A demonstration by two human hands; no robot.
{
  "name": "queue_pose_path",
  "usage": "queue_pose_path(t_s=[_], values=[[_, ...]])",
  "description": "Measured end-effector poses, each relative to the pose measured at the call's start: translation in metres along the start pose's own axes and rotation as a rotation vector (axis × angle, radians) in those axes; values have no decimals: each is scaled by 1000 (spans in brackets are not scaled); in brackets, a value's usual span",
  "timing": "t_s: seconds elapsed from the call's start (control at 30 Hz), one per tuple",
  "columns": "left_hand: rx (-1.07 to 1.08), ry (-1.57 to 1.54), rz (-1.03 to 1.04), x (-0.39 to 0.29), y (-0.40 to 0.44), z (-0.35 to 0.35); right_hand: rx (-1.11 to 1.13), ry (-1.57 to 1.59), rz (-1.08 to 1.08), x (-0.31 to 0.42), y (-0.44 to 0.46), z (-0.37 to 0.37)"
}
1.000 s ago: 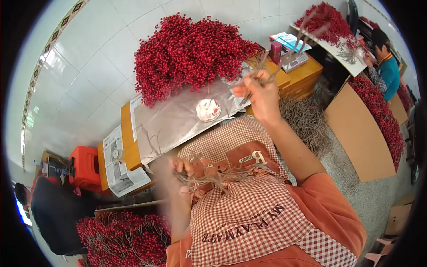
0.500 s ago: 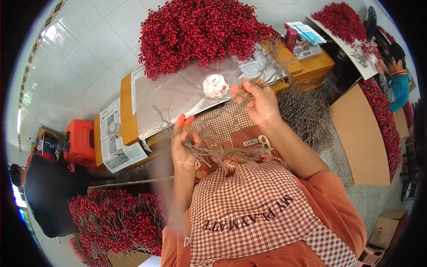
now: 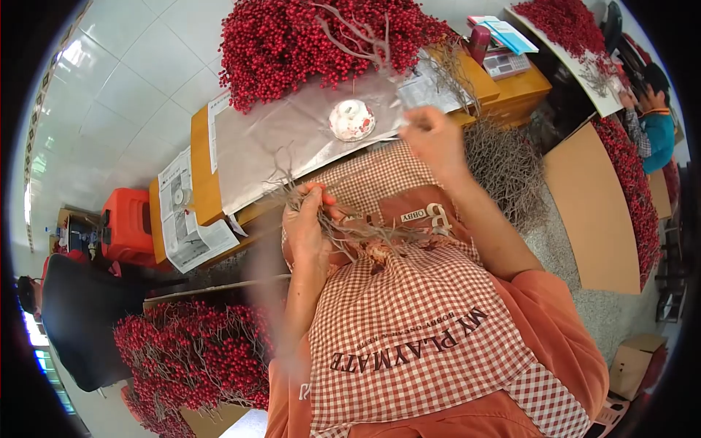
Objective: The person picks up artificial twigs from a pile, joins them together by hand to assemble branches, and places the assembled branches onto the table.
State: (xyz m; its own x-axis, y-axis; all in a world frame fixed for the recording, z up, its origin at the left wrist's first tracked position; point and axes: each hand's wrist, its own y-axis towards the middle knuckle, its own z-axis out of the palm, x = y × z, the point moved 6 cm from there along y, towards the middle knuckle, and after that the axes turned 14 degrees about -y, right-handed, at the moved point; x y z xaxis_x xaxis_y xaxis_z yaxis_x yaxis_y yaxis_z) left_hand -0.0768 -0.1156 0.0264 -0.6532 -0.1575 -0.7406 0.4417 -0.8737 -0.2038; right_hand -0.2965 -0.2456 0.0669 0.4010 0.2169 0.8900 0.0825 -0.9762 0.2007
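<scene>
My left hand (image 3: pixel 310 217) is closed round a bundle of thin brown twigs (image 3: pixel 358 232), which stretches over the checked apron (image 3: pixel 409 321). My right hand (image 3: pixel 436 140) is raised to the right of the bundle, near the table's front edge. Its fingers are curled and slightly blurred; what they hold, if anything, cannot be made out. A round white container with red marks (image 3: pixel 352 120) sits on the grey table cover (image 3: pixel 270 146). Behind it is a large heap of red berry branches (image 3: pixel 299 55), with a bare forked twig (image 3: pixel 358 36) across its front.
More bare twigs (image 3: pixel 504 171) are piled right of my right arm. Boxed berry branches (image 3: pixel 193 358) stand lower left, near a red plastic container (image 3: pixel 128 226). A cardboard panel (image 3: pixel 595 212) and a co-worker (image 3: pixel 657 131) are at the right. A scale (image 3: pixel 505 64) sits on the table.
The twig that my right hand held is no longer seen in it, and a forked twig now shows against the berry heap. My left hand has closed round the bundle.
</scene>
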Motion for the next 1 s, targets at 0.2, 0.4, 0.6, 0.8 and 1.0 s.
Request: queue_pose_path(t_s=[0.2, 0.4, 0.6, 0.8, 1.0], values=[[34, 14, -69, 0, -4, 18, 107, 1, -346, 54, -28, 7], [45, 72, -98, -2, -19, 14, 493, -343, -608, 27, -58, 57], [-95, -317, 31, -18, -24, -16, -79, -163, -79, -48, 49, -92], [-82, -254, -70, 3, 2, -25, -219, -412, 108, -112, 181, -145], [-170, -386, -57, -3, 3, -7, -104, -698, -306, -148, 239, -102]])
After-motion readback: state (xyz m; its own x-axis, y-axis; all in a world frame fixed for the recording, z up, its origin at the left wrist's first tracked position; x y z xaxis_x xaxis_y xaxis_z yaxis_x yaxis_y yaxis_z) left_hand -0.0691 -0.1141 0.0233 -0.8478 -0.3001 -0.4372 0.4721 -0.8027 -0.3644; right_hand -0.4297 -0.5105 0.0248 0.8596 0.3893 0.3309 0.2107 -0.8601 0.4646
